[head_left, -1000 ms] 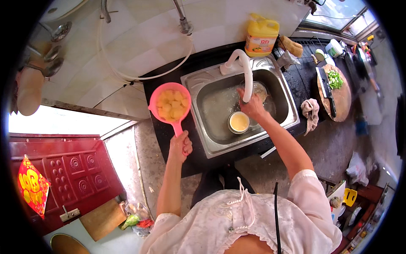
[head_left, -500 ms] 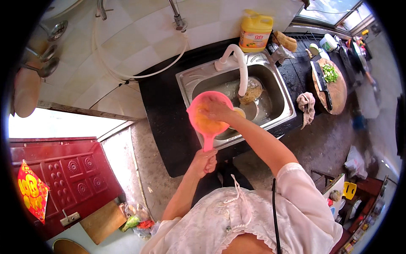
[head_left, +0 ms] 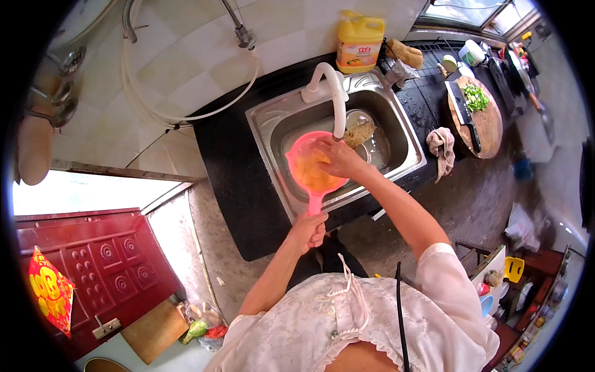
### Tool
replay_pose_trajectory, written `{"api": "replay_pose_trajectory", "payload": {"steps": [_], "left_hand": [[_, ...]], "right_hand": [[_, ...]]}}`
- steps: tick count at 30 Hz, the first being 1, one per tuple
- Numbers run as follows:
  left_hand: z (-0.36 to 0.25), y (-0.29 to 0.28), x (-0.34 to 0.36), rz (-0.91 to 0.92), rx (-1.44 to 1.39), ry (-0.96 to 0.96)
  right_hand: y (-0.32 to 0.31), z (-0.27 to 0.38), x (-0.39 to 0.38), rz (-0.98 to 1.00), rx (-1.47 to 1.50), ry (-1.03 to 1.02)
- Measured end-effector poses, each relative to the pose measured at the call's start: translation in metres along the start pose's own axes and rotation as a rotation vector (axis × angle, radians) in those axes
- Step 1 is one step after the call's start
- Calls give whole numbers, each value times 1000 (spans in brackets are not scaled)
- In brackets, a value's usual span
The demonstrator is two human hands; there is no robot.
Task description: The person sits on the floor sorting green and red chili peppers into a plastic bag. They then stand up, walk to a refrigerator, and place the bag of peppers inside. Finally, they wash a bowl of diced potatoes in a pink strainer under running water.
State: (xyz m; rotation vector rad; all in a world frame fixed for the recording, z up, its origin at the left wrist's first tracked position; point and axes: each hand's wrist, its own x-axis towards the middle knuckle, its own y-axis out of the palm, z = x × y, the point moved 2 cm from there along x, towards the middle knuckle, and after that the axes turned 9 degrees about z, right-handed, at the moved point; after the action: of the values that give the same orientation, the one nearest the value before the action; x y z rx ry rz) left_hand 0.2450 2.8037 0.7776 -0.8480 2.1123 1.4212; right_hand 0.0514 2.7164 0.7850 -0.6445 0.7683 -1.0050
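Observation:
My left hand (head_left: 308, 232) is closed round the handle of a pink plastic water scoop (head_left: 315, 203), held over the near left part of the sink. Yellow-orange pieces (head_left: 308, 172) lie in the scoop; their kind is hard to make out. My right hand (head_left: 342, 159) reaches over the scoop's right rim, fingers stretched out among the pieces. The tip of the white faucet spout (head_left: 338, 99) hangs right by the back of that hand. Whether water runs from it I cannot tell. Behind, in the steel sink (head_left: 263, 133), sits a tan, rough lump (head_left: 359, 132) in a round dish.
A yellow detergent jug (head_left: 359, 49) stands behind the sink. To the right, a crumpled cloth (head_left: 441, 149) lies on the black counter (head_left: 223, 180), near a round cutting board (head_left: 489, 133) bearing a cleaver (head_left: 462, 108) and chopped greens (head_left: 476, 98).
The scoop has shifted right relative to the sink, bringing its right rim near the spout tip. My right hand has drawn back toward the scoop's right side. The whole view has shifted slightly.

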Motion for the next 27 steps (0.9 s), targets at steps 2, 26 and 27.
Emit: {"api": "replay_pose_trajectory", "payload": {"steps": [2,26,27], "left_hand": [[-2,2,1,0,21,13],[-4,-5,-23,-261,106,100],[-6,-2,-24,-294,138,103]], "right_hand": [[37,-34,18,-153,48,51],[88,8,54,-77,370,124],[86,9,52,-122,479,69]]}}
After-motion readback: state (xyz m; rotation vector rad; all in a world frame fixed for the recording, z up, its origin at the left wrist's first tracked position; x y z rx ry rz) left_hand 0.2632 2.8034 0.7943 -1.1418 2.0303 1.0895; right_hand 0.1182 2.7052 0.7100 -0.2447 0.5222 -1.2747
